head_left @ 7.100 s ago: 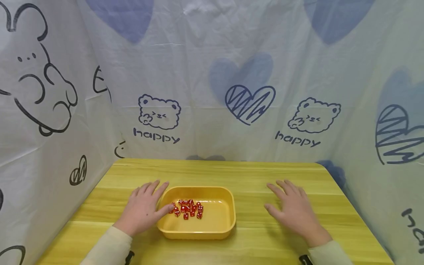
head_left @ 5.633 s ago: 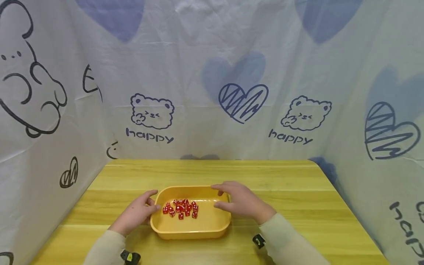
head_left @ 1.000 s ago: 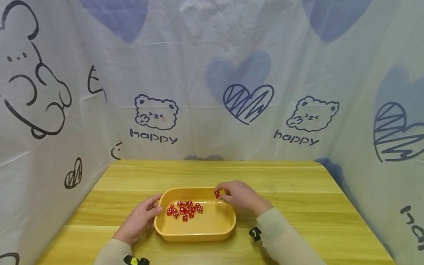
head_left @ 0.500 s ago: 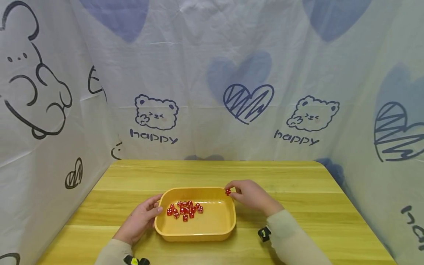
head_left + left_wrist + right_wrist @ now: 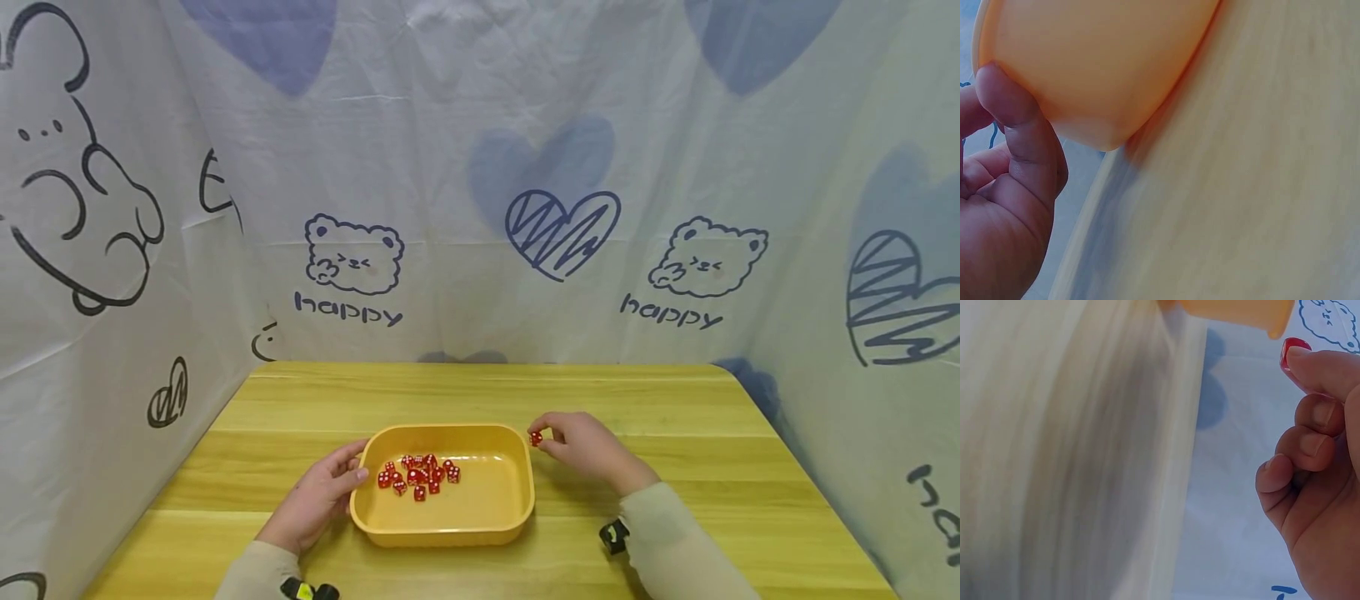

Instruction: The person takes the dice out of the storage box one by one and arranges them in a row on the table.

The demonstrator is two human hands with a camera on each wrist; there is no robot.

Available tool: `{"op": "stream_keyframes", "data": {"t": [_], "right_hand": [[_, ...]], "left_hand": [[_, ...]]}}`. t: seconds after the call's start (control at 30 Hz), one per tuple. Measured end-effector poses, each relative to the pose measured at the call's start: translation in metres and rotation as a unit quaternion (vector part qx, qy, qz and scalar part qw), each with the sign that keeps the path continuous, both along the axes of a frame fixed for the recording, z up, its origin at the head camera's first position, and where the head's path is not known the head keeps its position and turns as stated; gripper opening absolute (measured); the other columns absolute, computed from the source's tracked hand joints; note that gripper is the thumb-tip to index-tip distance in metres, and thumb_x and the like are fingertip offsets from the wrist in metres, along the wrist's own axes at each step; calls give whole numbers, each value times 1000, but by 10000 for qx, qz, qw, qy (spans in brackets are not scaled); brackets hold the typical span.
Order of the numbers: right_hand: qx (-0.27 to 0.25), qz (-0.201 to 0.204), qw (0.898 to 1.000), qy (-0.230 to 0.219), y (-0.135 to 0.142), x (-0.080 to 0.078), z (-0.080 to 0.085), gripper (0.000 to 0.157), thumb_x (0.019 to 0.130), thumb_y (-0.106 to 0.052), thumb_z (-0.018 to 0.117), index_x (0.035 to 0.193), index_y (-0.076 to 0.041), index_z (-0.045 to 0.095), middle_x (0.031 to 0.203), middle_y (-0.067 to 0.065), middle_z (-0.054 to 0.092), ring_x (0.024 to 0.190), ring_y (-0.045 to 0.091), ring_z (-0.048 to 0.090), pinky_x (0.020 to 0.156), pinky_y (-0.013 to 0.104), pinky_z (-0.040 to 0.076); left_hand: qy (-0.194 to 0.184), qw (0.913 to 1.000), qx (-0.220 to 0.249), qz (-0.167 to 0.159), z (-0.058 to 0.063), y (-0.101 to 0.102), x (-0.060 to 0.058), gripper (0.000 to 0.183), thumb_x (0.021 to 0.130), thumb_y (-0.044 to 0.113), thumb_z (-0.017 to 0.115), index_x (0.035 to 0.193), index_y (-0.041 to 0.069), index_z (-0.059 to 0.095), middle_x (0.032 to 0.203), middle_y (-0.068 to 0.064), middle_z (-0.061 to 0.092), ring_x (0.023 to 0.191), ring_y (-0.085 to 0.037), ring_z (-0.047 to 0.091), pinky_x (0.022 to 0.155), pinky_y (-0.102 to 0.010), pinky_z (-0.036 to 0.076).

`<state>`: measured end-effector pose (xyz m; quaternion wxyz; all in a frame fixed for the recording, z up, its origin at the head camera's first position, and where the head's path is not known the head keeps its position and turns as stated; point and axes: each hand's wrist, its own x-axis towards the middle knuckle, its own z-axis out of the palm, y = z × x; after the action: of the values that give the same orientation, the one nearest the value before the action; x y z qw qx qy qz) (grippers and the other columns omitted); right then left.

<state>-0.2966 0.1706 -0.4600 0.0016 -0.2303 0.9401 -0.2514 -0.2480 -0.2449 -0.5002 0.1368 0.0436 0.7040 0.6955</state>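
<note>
Pinching a red die (image 5: 536,438) between thumb and fingertip, our right hand (image 5: 585,443) is holding it just right of the far right corner of the yellow tray (image 5: 487,500), with its other fingers curling toward the palm. Half a second ago the die was overlapping that corner; now we are holding it farther right, and it is showing against the wooden table (image 5: 675,433). Our left hand (image 5: 318,493) is gripping the tray's left end, thumb at the rim, just as before. The tray is staying in place, and the remaining dice (image 5: 412,477) are lying clustered mostly in its left half, unchanged.
</note>
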Motion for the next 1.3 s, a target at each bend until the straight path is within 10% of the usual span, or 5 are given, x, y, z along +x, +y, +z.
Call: {"op": "stream_keyframes", "data": {"t": [1.3], "right_hand": [[13,262,9960,-858,23,3,-35,13,95,-15,70,106,-22,73,77,-8,58,69,13,51,64,34,45]], "left_hand": [[-54,10000,10,82,-2,0,-1,59,103,13,57,156,2,33,113,-13,43,90,-20,56,64,-25,54]]}}
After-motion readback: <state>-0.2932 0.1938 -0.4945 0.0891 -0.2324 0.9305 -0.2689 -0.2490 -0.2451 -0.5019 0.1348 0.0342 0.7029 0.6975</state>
